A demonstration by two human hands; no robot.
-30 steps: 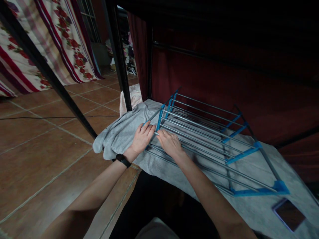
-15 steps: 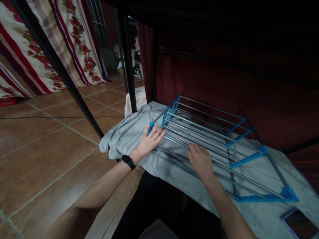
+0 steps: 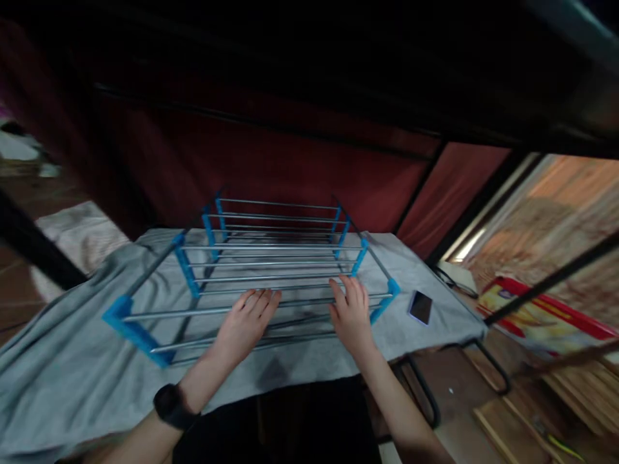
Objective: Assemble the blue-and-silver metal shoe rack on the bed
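Note:
A shoe rack (image 3: 285, 263) with grey metal rods and blue plastic joints lies on a grey cloth (image 3: 309, 367) in front of me. My left hand (image 3: 249, 322) rests on the near rods, left of their middle, fingers extended and slightly bent. Farther right, my right hand (image 3: 352, 316) lies across the rods near the right-hand blue end piece (image 3: 385, 301), with its fingers apart. Neither hand is wrapped round a rod. A dark watch band (image 3: 175, 406) circles my left wrist.
A phone (image 3: 420, 307) lies on the cloth right of the rack. Dark bed-frame posts (image 3: 39, 241) and bars surround the surface, with a dark mass overhead. Behind hangs a dark red curtain (image 3: 290, 161). A red and yellow box (image 3: 541, 316) stands at right, near wooden boards (image 3: 512, 428).
My view has swung right, so the rack now appears straight ahead. My left hand has left the rack's left end for the near rods; my right hand is closer to the right end.

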